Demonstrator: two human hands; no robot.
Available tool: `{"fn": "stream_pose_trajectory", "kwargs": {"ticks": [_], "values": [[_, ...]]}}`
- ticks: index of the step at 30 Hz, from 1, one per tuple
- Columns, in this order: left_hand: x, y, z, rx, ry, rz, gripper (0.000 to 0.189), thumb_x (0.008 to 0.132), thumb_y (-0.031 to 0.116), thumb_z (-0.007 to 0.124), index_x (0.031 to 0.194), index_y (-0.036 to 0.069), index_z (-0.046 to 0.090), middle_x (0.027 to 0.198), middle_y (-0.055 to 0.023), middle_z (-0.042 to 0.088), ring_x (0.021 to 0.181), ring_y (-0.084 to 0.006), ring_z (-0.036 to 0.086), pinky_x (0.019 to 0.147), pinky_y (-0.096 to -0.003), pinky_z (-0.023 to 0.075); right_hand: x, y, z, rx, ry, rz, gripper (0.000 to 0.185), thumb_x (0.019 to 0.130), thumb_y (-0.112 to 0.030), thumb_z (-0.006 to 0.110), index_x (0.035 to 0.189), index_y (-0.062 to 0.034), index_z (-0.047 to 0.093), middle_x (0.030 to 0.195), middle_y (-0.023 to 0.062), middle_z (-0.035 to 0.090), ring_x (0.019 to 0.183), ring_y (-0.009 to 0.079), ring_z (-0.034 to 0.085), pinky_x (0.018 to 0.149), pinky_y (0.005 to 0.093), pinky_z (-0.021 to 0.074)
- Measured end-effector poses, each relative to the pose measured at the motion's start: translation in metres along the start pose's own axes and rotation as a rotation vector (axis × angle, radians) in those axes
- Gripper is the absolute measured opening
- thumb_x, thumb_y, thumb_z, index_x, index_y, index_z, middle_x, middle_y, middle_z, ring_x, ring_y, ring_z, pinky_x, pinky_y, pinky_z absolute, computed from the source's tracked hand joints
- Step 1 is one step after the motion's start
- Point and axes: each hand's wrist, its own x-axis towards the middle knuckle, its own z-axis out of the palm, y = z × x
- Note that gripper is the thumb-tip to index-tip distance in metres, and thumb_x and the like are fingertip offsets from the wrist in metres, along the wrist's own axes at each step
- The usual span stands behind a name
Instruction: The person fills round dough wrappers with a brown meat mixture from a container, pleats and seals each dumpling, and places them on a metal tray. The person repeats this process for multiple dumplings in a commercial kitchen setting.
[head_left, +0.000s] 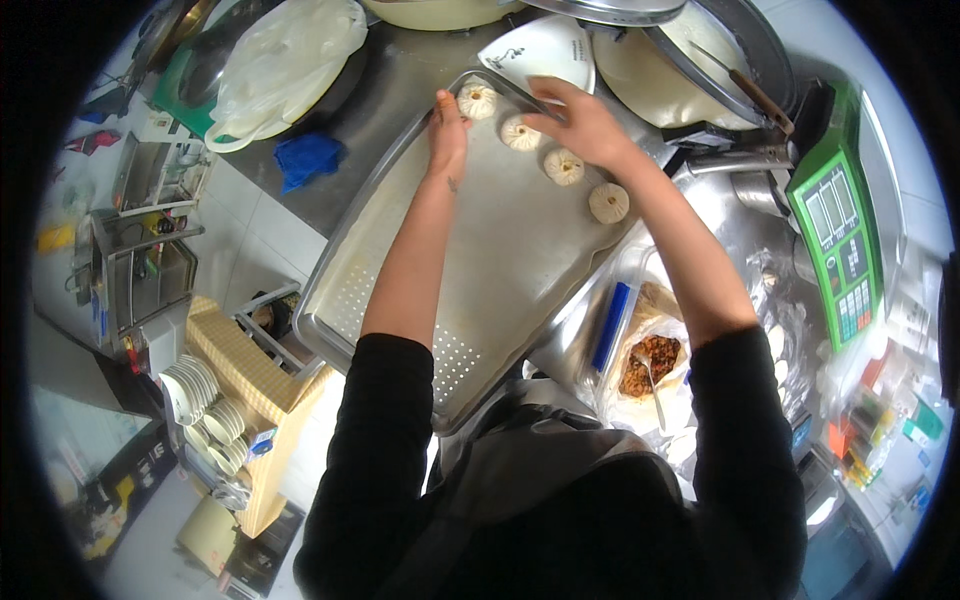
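Note:
A row of several pleated buns runs across the far end of a metal tray (517, 247), which is partly perforated at its near end. My left hand (448, 139) is at the tray's left rim, edge-on, its fingers beside the farthest bun (477, 100). Whether it grips that bun is not clear. Over the right rim, my right hand (581, 124) has its fingers apart, with a fingertip at the second bun (520, 133). A third bun (563, 166) and another bun (608, 203) sit farther right, below my right wrist.
Behind the tray stand a white dish (544, 52) and a large pot (637, 75). A green digital scale (840, 225) stands right, beyond a bag of dark filling (651, 364) with a spoon (654, 394). At left lie a blue cloth (306, 159) and a plastic-covered basin (289, 64).

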Motion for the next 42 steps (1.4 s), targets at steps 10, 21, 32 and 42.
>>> {"fn": "stream_pose_trajectory", "kwargs": {"ticks": [10,21,32,42], "values": [[-0.172,0.003,-0.025,0.026,-0.052,0.032,0.042,0.1,0.028,0.056,0.132,0.0,0.051,0.121,-0.0092,0.055,0.108,-0.0193,0.054,0.098,-0.0349,0.0453,-0.355,-0.008,-0.185,0.341,0.572,0.52,0.027,0.1,-0.015,0.059,0.121,0.0019,0.064,0.102,0.012,0.07,0.087,0.0164,0.067,0.08,0.0291,0.0548],[-0.339,0.0,0.054,0.272,-0.304,0.285,0.033,0.098,0.014,0.058,0.13,0.005,0.055,0.117,-0.0069,0.059,0.101,-0.0171,0.055,0.09,-0.0308,0.0463,-0.604,0.139,-0.101,-0.196,0.64,0.991,0.027,0.082,-0.023,0.075,0.097,-0.0017,0.07,0.092,0.0184,0.071,0.088,0.0346,0.069,0.076,0.0418,0.0529],[-0.446,0.001,0.121,0.2,-0.61,0.347,0.027,0.099,0.007,0.056,0.125,0.004,0.055,0.107,-0.0036,0.059,0.093,-0.011,0.056,0.081,-0.0265,0.05,-0.565,0.18,-0.057,0.07,0.735,1.055,0.041,0.071,-0.028,0.083,0.092,0.0024,0.064,0.089,0.0211,0.071,0.085,0.0352,0.07,0.076,0.0408,0.0553],[-0.417,-0.004,0.122,0.086,-0.724,-0.05,0.036,0.105,0.032,0.05,0.128,0.004,0.054,0.118,-0.0093,0.061,0.107,-0.0184,0.06,0.091,-0.0338,0.0505,-0.513,0.048,-0.126,-0.06,0.642,0.604,0.011,0.08,-0.006,0.068,0.082,-0.0012,0.058,0.072,0.011,0.064,0.064,0.0188,0.063,0.061,0.0334,0.0514]]}}
